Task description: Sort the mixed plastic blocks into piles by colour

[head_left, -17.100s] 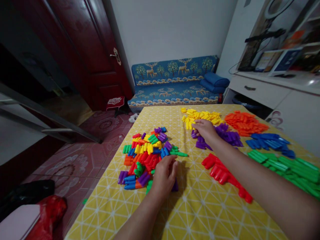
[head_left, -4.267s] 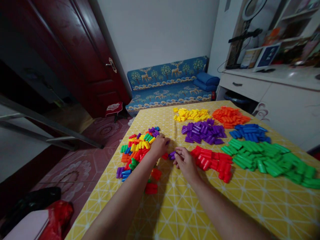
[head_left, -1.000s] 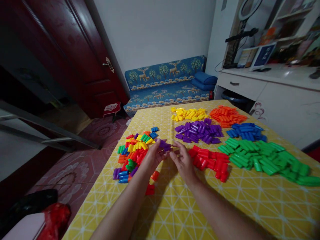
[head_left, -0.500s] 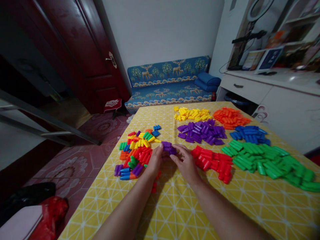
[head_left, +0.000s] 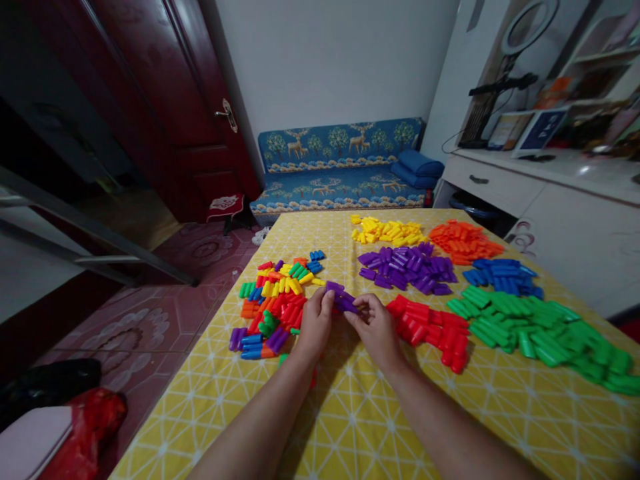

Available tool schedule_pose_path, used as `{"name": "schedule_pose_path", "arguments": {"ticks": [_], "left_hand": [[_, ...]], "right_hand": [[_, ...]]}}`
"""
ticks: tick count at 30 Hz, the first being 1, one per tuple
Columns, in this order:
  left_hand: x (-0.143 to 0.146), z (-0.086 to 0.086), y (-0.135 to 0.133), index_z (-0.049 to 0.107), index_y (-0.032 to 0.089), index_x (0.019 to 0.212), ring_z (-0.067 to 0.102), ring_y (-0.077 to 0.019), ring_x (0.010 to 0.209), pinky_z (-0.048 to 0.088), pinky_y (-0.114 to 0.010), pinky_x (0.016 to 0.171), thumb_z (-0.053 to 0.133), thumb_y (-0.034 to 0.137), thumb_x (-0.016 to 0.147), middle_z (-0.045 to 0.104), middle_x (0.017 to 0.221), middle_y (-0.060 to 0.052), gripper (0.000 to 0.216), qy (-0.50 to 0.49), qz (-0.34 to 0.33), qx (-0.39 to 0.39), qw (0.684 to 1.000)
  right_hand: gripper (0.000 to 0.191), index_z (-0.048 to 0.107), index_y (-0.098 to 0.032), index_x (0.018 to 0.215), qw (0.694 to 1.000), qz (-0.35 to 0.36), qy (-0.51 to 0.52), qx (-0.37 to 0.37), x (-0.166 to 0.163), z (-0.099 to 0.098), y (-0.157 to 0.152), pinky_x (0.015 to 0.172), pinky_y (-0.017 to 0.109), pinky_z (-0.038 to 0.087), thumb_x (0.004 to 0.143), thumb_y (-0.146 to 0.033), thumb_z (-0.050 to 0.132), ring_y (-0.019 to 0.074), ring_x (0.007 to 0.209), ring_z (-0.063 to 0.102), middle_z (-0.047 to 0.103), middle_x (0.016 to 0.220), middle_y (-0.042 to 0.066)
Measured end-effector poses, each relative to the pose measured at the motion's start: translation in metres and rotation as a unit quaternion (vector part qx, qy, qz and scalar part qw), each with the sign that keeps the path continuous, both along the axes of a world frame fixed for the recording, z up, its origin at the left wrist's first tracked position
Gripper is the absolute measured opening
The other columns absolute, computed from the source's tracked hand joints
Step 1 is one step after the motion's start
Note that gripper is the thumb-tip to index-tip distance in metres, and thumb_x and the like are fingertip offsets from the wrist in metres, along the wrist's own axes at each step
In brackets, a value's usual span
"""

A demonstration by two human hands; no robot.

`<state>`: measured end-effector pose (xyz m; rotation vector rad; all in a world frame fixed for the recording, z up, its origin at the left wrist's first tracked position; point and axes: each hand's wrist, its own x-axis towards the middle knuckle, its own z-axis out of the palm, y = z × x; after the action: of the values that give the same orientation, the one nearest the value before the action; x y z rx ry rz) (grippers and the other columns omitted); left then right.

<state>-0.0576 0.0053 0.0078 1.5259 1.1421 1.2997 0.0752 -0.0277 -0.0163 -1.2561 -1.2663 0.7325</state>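
Purple plastic building pieces are held between my two hands above the table's middle. My left hand grips their left end, thumb on top. At their right end, the fingers of my right hand pinch the pieces. Beside my left hand lies a mixed-colour heap of similar pieces. A red pile is just right of my right hand, and a purple pile lies beyond it. How the held pieces join is too small to tell.
Sorted piles of yellow, orange, blue and green pieces lie on the yellow patterned tablecloth. Behind the table stands a blue sofa; a white cabinet is at the right.
The purple pieces have tilted, their right end lower than before, and my hands have moved slightly apart. The whole view has shifted a little.
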Motion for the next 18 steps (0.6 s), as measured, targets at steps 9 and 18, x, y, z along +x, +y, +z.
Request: {"name": "schedule_pose_path", "arguments": {"ticks": [9, 18], "left_hand": [[0.0, 0.003, -0.004, 0.069, 0.017, 0.095, 0.066, -0.0191, 0.08, 0.049, -0.027, 0.071, 0.051, 0.041, 0.093, 0.072, 0.09, -0.007, 0.03, -0.024, 0.014, -0.015, 0.999], [0.001, 0.001, -0.004, 0.072, 0.015, 0.096, 0.064, -0.0168, 0.076, 0.048, -0.025, 0.067, 0.053, 0.039, 0.093, 0.071, 0.088, -0.008, 0.031, 0.002, -0.012, 0.009, 1.0]], "right_hand": [[0.026, 0.059, -0.021, 0.098, 0.969, -0.168, -0.172, 0.056, 0.042, 0.037, 0.031, 0.063, 0.029, 0.046, 0.079, -0.036, 0.067, 0.0181, 0.069, 0.06, 0.066, 0.083, 0.004], [0.022, 0.068, -0.021, 0.102, 0.831, -0.144, -0.537, -0.014, 0.092, 0.071, 0.098, 0.087, 0.041, 0.038, 0.081, -0.026, 0.066, 0.0276, 0.099, 0.055, 0.07, 0.099, 0.009]]}}
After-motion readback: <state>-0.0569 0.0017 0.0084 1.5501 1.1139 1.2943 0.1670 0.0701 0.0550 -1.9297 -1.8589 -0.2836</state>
